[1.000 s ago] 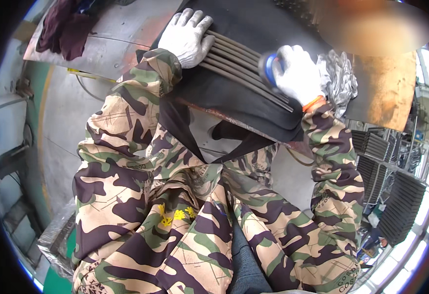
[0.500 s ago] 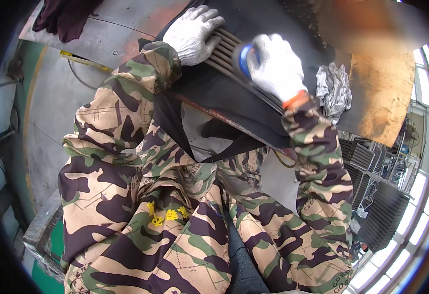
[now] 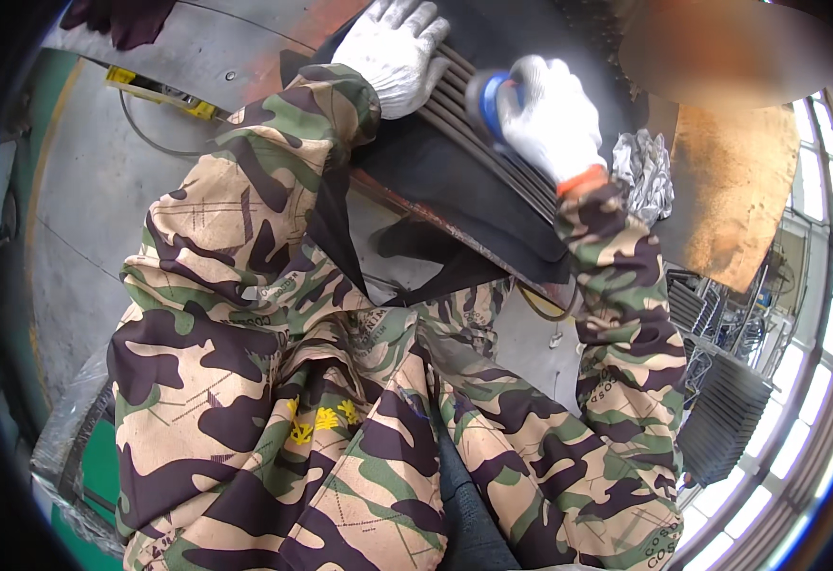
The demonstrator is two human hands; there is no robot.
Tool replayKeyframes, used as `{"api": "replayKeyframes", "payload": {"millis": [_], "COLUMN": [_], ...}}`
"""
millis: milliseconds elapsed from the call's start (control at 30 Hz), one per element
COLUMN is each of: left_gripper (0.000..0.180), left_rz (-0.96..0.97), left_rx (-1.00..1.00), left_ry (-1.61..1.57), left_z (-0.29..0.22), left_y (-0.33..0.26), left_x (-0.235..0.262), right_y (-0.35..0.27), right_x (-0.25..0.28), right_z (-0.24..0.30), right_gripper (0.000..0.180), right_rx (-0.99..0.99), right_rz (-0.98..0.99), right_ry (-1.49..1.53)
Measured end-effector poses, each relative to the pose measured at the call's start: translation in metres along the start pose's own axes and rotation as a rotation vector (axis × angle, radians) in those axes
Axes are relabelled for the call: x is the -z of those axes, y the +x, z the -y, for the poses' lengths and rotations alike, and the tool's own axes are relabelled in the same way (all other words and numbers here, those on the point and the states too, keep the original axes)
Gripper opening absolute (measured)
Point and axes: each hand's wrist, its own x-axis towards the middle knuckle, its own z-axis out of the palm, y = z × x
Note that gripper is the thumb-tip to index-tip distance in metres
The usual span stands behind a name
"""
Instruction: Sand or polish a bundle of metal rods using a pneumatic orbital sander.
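My left hand [image 3: 393, 55], in a white knit glove, lies with its fingers stretched out beside the upper end of a rack of dark parallel bars [image 3: 512, 169]. Its thumb rests against the bars. My right hand [image 3: 552, 119], gloved in white with an orange cuff, is closed around a round blue-edged tool [image 3: 490, 107]. Motion smears this tool, so its exact kind and working face cannot be made out. It sits over the middle of the bars. Black cloth [image 3: 416, 162] lies beneath the rack.
Crumpled whitish gloves [image 3: 641, 176] lie right of my right hand, before a stained brown board [image 3: 733, 195]. At upper left are a dark maroon cloth [image 3: 121, 21] and a yellow-ended object [image 3: 164, 92] with a cable. Dark slatted racks [image 3: 726, 419] stand at lower right.
Both hands appear slightly farther right and higher, partly because the view has shifted. The blue-edged tool stays over the bars in my right hand; my left hand keeps its place by them.
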Motion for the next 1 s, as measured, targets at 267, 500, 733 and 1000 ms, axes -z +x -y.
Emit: {"api": "replayKeyframes", "payload": {"millis": [267, 500, 733, 1000], "left_gripper": [0.057, 0.058, 0.056, 0.055], "left_rz": [0.028, 0.065, 0.075, -0.044], "left_rx": [0.031, 0.03, 0.067, 0.036], "left_ry": [0.005, 0.013, -0.022, -0.078], "left_z": [0.0, 0.0, -0.007, -0.003], "left_y": [-0.003, -0.008, -0.002, -0.001], "left_x": [-0.004, -0.003, 0.002, -0.003], "right_y": [0.009, 0.003, -0.015, -0.018], "right_x": [-0.006, -0.008, -0.013, -0.014], "right_z": [-0.004, 0.004, -0.001, -0.006], "right_gripper": [0.029, 0.028, 0.026, 0.027], "right_rx": [-0.018, 0.024, 0.07, 0.039], "right_rz": [-0.01, -0.027, -0.055, -0.078], "right_ry": [-0.004, 0.015, 0.051, 0.048]}}
